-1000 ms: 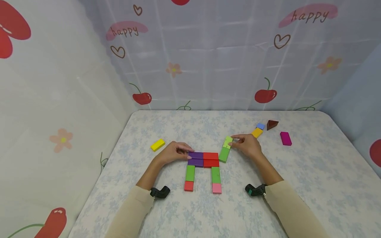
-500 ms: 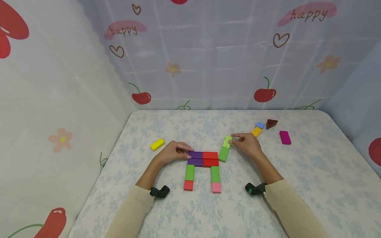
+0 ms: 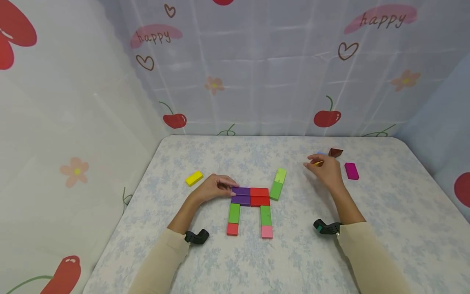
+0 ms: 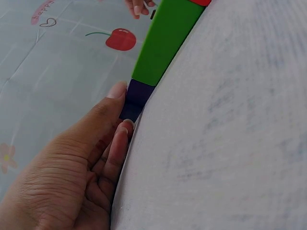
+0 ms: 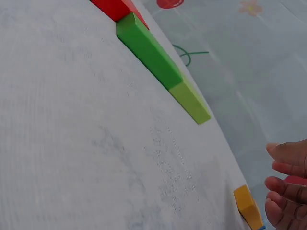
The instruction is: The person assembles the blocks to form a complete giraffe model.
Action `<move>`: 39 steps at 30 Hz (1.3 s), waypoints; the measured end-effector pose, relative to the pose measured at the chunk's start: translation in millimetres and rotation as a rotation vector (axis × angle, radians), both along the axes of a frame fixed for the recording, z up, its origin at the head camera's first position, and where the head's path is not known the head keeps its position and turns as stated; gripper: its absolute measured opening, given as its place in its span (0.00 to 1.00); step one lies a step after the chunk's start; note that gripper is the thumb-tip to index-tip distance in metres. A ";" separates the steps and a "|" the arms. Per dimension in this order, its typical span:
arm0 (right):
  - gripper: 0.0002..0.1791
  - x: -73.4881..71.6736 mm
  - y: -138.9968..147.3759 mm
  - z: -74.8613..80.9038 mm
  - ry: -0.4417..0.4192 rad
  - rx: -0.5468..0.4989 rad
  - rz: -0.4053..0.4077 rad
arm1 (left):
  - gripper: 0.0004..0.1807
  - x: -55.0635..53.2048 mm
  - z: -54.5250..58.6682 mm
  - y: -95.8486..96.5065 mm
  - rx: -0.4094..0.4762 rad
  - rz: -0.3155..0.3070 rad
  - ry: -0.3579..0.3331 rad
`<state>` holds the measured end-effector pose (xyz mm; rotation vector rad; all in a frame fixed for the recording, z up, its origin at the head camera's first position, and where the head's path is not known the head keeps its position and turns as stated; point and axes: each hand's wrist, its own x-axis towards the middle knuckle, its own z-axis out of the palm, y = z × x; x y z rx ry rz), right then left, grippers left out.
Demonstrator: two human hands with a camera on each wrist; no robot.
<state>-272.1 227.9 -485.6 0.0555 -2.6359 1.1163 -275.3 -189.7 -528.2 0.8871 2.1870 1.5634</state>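
At the left end of the stacked-looking purple blocks (image 3: 241, 200), the thumb and fingertips of my left hand (image 3: 213, 188) pinch a purple block (image 4: 136, 96). Red blocks (image 3: 260, 200) adjoin the purple ones. Two green blocks (image 3: 234, 213) extend below this row, ending in a small red block (image 3: 232, 229) and a pink block (image 3: 267, 232). A tilted green block (image 3: 276, 191) with a light green block (image 3: 280, 175) leads up from the right end. My right hand (image 3: 328, 170) hovers over an orange block (image 5: 247, 207), fingers apart and holding nothing.
Beyond my right hand are a partly hidden blue block (image 3: 322, 153) and a brown triangular block (image 3: 335, 152). A magenta block (image 3: 351, 171) lies to its right. A yellow block (image 3: 194, 178) rests left of the row. Patterned curtains border the table (image 3: 293, 261).
My right hand has left the light green block and moved right and away, over the orange block. My left hand stays at the purple blocks.
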 end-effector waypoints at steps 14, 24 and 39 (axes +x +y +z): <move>0.27 0.4 16.9 -3.9 -0.193 0.092 -0.103 | 0.17 0.6 -2.0 0.6 0.001 0.000 -0.006; 0.22 -2.9 20.8 -10.4 -0.156 0.078 -0.074 | 0.16 5.8 7.0 2.9 0.004 0.010 -0.021; 0.22 -7.6 5.1 -14.3 -0.143 0.024 0.098 | 0.16 12.7 20.2 4.4 0.025 0.001 -0.019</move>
